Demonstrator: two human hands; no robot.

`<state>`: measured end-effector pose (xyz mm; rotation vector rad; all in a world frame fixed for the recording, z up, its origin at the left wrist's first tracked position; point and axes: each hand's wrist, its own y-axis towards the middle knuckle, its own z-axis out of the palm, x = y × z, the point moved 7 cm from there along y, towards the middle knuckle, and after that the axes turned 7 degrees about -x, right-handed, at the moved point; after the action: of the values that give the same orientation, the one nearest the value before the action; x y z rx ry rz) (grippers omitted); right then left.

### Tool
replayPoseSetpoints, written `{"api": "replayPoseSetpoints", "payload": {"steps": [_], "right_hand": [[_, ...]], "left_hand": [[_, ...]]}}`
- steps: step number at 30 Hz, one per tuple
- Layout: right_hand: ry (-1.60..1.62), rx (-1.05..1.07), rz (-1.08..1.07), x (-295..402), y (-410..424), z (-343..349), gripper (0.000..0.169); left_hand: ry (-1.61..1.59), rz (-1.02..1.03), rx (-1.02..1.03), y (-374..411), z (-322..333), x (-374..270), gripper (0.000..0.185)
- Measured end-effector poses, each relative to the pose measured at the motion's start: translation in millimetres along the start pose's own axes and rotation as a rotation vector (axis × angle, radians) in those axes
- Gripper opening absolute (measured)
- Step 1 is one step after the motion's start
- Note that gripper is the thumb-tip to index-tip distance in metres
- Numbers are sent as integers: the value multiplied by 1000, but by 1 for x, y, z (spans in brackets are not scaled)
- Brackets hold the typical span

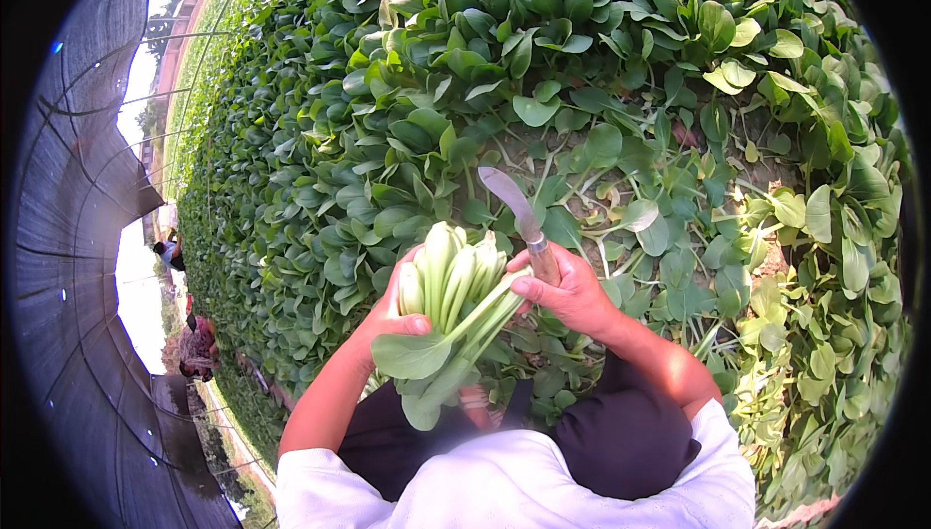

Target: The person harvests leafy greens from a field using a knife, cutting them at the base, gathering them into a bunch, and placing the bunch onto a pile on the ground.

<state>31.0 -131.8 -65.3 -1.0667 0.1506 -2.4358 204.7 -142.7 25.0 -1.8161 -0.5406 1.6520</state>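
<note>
My left hand (393, 311) is closed around a bunch of leafy greens with pale stalks (444, 274), which looks like bok choy; the stalk bases point up and away from me. In my right hand (567, 289) is a curved knife (513, 198) with a wooden handle, its blade pointing away from me and slightly left. The thumb and fingers of that same hand also pinch the ends of a few long stalks (484, 314), whose leaves hang toward my lap beside the bunch.
Dense rows of growing greens (305, 136) stand ahead and to the left. Loose leaves and stalks (654, 238) lie on the soil at the right. A dark shade net (80, 202) on thin hoops spans the far left, where other people (196, 343) are in the distance.
</note>
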Motion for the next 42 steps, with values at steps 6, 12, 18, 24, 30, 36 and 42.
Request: {"api": "replayPoseSetpoints", "payload": {"steps": [6,12,18,24,30,36,42], "right_hand": [[-797,-329,-337,1,19,-54,35],[-1265,-36,-212,-81,44,-55,35],[-1388,48,-152,-101,66,-58,43],[-1416,172,-176,-109,93,-50,46],[-1336,132,-287,-99,109,-46,40],[-1484,383,-13,-103,85,-70,40],[-463,-65,346,-90,44,-95,40]], "left_hand": [[766,37,83,62,20,3,101],[970,-260,41,76,-84,91,113],[1084,-160,-57,55,-61,109,97],[1020,-106,-122,51,-70,117,94],[1020,-114,-249,52,-72,121,88],[1184,-85,-159,34,-62,110,79],[1053,220,45,-14,-44,61,76]]}}
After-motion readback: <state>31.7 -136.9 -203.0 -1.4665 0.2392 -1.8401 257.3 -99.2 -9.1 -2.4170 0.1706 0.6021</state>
